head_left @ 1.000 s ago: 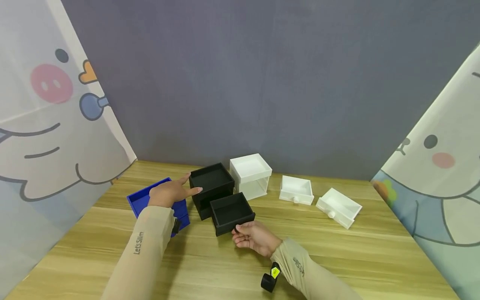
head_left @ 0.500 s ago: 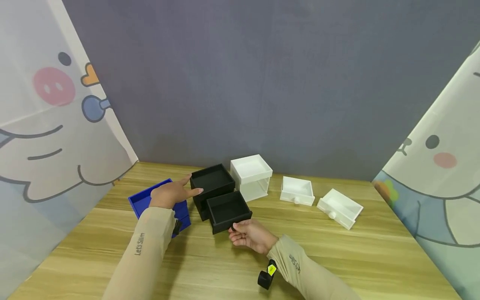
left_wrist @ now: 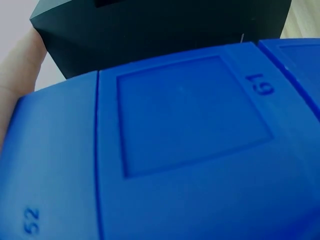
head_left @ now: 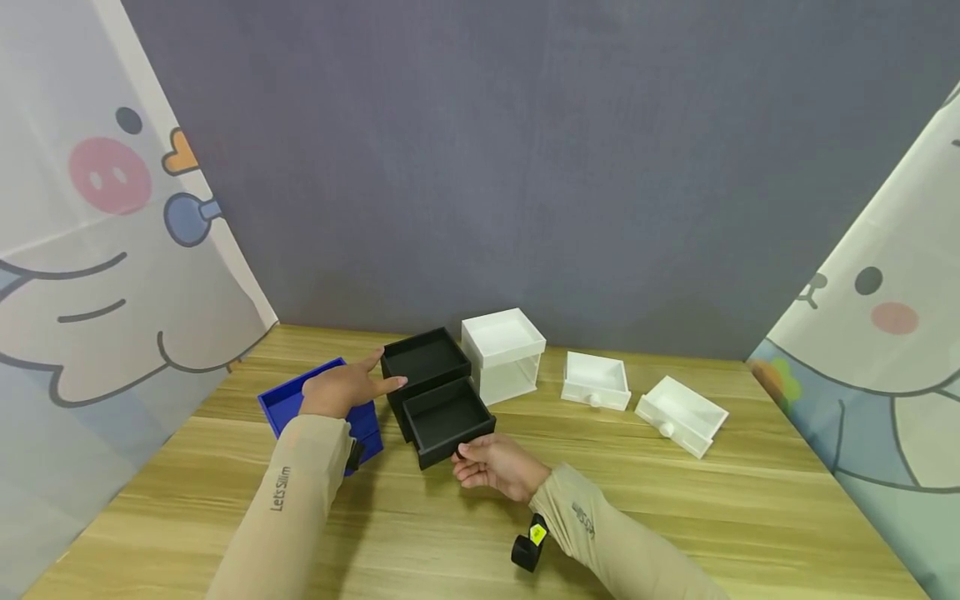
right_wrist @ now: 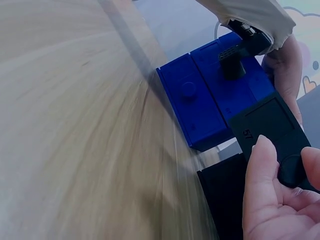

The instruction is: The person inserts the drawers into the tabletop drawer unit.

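In the head view a small black drawer (head_left: 447,419) sits partly inside the front of the black cabinet (head_left: 426,360). My right hand (head_left: 501,467) pinches its round knob; the right wrist view shows "57" on the drawer's front (right_wrist: 267,125). My left hand (head_left: 337,390) reaches over the blue drawer cabinet (head_left: 283,407), its straight thumb and index finger touching the left side of the black cabinet. The left hand's other fingers are hidden. Close up in the left wrist view, the blue cabinet's fronts (left_wrist: 190,125) bear raised numbers.
Right of the black cabinet stands a white cabinet (head_left: 504,354) with an open front. Two loose white drawers with knobs, one upright (head_left: 596,381) and one turned at an angle (head_left: 682,414), lie farther right on the wooden table (head_left: 675,517). A grey wall (head_left: 525,167) rises behind.
My right hand has moved left and slightly back, sliding the black drawer farther into the black cabinet. The left hand has stayed in place against the cabinet.
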`<state>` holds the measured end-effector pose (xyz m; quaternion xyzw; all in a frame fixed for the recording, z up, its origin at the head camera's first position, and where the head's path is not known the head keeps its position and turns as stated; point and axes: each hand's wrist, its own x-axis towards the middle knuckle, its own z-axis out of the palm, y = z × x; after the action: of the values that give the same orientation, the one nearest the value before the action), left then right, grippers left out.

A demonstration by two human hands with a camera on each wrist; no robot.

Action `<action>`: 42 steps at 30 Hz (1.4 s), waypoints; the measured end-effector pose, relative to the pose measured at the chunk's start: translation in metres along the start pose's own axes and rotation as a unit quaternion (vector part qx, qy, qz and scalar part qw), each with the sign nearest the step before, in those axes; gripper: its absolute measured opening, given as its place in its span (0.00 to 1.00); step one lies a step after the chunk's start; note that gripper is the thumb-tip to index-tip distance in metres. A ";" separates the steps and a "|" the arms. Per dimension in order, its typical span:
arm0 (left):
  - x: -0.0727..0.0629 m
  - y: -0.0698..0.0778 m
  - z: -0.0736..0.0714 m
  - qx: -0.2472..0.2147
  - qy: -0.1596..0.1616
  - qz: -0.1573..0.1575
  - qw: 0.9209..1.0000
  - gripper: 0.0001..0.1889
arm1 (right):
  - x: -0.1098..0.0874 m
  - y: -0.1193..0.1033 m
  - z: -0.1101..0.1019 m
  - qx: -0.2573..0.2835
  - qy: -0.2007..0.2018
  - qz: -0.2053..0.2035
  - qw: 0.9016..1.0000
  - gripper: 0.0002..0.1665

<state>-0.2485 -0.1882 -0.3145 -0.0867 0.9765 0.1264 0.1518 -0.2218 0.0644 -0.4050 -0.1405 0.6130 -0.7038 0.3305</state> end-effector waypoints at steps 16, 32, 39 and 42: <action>-0.001 0.001 0.002 -0.003 0.003 0.001 1.000 0.49 | 0.003 0.007 0.000 0.011 0.002 0.004 1.000 0.14; -0.003 -0.001 0.000 -0.009 0.002 0.005 1.000 0.49 | 0.006 0.003 0.002 0.021 -0.001 0.000 1.000 0.14; -0.004 -0.002 0.001 -0.004 0.007 0.006 1.000 0.49 | 0.006 0.003 0.001 0.028 0.001 -0.004 1.000 0.14; -0.004 -0.001 0.001 -0.003 0.011 0.008 1.000 0.48 | 0.007 0.004 0.000 0.032 0.009 -0.006 0.999 0.14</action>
<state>-0.2444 -0.1884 -0.3143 -0.0806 0.9784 0.1294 0.1397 -0.2258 0.0604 -0.4104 -0.1272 0.5922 -0.7264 0.3246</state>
